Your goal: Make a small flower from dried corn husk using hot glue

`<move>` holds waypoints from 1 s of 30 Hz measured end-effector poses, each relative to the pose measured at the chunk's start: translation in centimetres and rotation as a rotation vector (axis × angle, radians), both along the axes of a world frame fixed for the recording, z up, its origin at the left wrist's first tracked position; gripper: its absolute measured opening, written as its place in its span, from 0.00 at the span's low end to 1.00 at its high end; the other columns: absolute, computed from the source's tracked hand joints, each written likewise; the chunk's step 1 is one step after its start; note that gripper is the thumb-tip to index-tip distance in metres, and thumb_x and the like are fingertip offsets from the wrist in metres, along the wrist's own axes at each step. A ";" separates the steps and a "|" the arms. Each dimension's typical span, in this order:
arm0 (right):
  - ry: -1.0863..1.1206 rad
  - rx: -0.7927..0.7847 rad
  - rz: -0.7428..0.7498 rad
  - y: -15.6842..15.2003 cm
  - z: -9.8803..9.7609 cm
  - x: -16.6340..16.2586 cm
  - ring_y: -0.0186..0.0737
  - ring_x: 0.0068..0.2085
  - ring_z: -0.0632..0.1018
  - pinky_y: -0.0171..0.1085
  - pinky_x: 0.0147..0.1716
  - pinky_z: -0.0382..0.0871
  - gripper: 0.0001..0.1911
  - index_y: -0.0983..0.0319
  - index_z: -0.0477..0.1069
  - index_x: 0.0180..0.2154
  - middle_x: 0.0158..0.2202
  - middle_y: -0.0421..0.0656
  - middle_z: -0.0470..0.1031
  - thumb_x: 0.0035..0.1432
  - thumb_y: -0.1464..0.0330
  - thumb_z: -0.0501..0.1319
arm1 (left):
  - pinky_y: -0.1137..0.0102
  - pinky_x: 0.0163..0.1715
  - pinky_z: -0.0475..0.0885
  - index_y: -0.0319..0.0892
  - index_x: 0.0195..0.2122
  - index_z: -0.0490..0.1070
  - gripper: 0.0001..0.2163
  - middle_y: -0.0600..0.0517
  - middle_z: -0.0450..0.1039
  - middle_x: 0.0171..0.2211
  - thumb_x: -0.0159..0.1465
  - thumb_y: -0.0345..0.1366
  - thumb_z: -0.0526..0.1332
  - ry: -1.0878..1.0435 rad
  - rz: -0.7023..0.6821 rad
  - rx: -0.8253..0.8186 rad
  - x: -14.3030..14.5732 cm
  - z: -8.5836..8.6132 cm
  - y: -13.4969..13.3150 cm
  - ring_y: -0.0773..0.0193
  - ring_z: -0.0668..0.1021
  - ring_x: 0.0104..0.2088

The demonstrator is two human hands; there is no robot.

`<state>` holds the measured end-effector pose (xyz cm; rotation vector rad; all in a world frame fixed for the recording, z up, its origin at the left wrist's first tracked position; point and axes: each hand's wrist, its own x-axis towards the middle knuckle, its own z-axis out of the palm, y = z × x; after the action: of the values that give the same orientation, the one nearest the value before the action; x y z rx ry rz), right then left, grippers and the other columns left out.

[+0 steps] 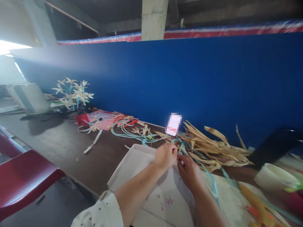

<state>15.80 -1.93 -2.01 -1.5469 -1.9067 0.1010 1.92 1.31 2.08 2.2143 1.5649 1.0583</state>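
Note:
My left hand (165, 155) and my right hand (190, 171) meet over a white cardboard box (132, 164) on the dark table. Both hands have their fingers pinched together around thin strands where a light blue ribbon (213, 184) and dried straw-coloured leaves (213, 148) come together. What exactly sits between the fingertips is too small to make out. The blue ribbon trails from my right hand down and to the right across the box. The pile of dried leaves lies just beyond the hands, against the blue wall.
A coil of pale green tubing (125, 130) and pink paper (104, 119) lie further left on the table (66, 145). A bunch of cream handmade flowers (72, 93) stands at the far left. A white cup (274, 176) sits at the right. A red chair (23, 179) is at the lower left.

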 end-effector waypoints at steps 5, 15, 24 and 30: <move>0.004 -0.021 0.006 0.0 0.0 -0.2 0.38 0.33 0.74 0.34 0.31 0.63 0.15 0.59 0.73 0.44 0.39 0.44 0.73 0.60 0.68 0.51 | 0.72 0.37 0.68 0.45 0.32 0.73 0.10 0.52 0.75 0.35 0.62 0.34 0.53 0.098 -0.003 -0.045 -0.1 0.2 0.6 0.64 0.76 0.37; 0.006 -0.046 -0.061 -0.4 0.5 -0.6 0.37 0.32 0.74 0.33 0.30 0.60 0.15 0.59 0.74 0.39 0.37 0.43 0.75 0.64 0.63 0.50 | 0.71 0.40 0.69 0.45 0.34 0.75 0.12 0.50 0.76 0.36 0.61 0.36 0.52 0.283 -0.036 -0.131 1.7 1.1 3.2 0.62 0.76 0.39; -0.070 -0.111 -0.119 -0.8 1.4 -1.3 0.35 0.33 0.74 0.31 0.31 0.57 0.12 0.60 0.74 0.33 0.32 0.42 0.75 0.62 0.68 0.52 | 0.69 0.39 0.71 0.44 0.33 0.77 0.09 0.47 0.78 0.35 0.56 0.33 0.57 0.359 -0.127 -0.267 6.6 1.7 7.4 0.58 0.78 0.38; -0.096 -0.137 -0.183 -0.8 1.5 -1.3 0.36 0.32 0.74 0.32 0.27 0.54 0.11 0.60 0.73 0.32 0.32 0.42 0.75 0.60 0.69 0.52 | 0.67 0.43 0.71 0.45 0.37 0.77 0.11 0.47 0.77 0.41 0.57 0.35 0.56 0.328 -0.213 -0.234 10.5 2.0 9.0 0.57 0.77 0.44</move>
<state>14.52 -2.78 -0.54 -1.8408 -1.8541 0.0794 12.42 10.35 4.13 2.4058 1.4388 0.4449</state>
